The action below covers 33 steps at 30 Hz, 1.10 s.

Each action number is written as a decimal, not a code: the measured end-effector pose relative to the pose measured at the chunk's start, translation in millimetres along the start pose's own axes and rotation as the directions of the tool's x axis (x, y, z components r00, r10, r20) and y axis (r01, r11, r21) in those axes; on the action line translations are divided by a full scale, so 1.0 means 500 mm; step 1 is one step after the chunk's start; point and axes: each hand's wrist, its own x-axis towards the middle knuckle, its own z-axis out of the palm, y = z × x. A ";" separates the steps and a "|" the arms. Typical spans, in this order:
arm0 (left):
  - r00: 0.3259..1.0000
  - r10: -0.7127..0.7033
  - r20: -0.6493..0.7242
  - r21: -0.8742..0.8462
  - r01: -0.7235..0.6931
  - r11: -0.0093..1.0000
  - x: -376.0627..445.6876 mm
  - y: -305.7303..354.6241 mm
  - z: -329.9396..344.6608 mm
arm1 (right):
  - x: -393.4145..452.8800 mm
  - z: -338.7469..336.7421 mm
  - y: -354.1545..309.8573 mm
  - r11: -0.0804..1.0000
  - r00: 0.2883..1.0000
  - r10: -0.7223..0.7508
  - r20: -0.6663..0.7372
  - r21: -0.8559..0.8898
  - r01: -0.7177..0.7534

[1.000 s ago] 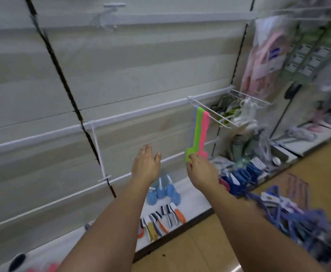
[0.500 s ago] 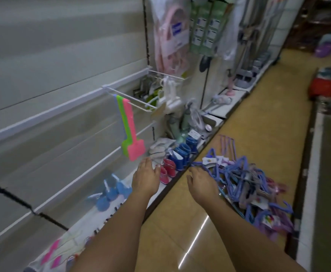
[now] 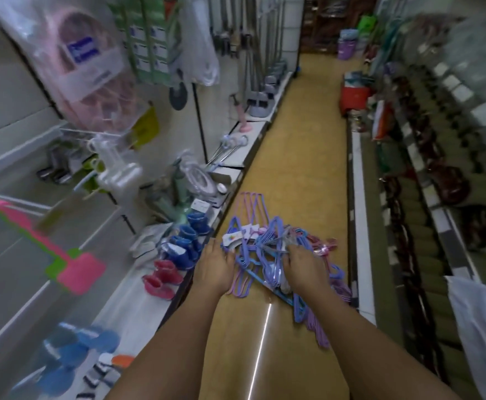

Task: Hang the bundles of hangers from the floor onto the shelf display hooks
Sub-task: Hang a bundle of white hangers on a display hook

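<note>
A tangled pile of blue, purple and pink hanger bundles (image 3: 267,235) with white paper labels lies on the yellow floor by the left shelf base. My left hand (image 3: 213,268) reaches down to the pile's left edge, its fingers straight and touching a blue hanger near a label. My right hand (image 3: 303,265) is on the middle of the pile, and its fingertips dip among the blue hangers and are hidden there. A white wire display hook (image 3: 19,202) sticks out from the left shelf wall and carries pink and green fly swatters (image 3: 74,269).
The low left shelf (image 3: 138,301) holds pink and blue small boots, brushes and bottles. Bagged goods hang above it. A second shelving run (image 3: 426,197) lines the right side of the narrow aisle. A white plastic bag (image 3: 481,336) hangs at the right front.
My view swung right and down, from the shelf wall to the floor. Both hands dropped from near the fly swatters to the hanger pile.
</note>
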 end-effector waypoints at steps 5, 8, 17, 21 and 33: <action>0.995 0.073 0.072 0.019 -0.075 0.997 0.063 0.106 0.071 | 0.052 -0.025 0.116 0.984 0.990 0.137 -0.006 0.112 -0.136; 0.988 0.102 0.113 0.013 -0.104 0.994 0.104 0.143 0.110 | 0.083 -0.030 0.160 0.982 0.987 0.163 -0.007 0.103 -0.161; 0.977 0.123 0.176 0.002 -0.125 0.992 0.269 0.182 0.178 | 0.232 -0.009 0.213 0.981 0.982 0.190 0.010 0.040 -0.191; 0.973 0.131 0.190 -0.022 -0.130 0.991 0.394 0.184 0.187 | 0.346 -0.003 0.204 0.975 0.976 0.218 -0.006 0.047 -0.217; 0.951 0.077 0.300 0.007 -0.083 0.997 0.722 0.122 0.266 | 0.647 0.104 0.198 0.968 0.964 0.248 0.098 0.025 -0.252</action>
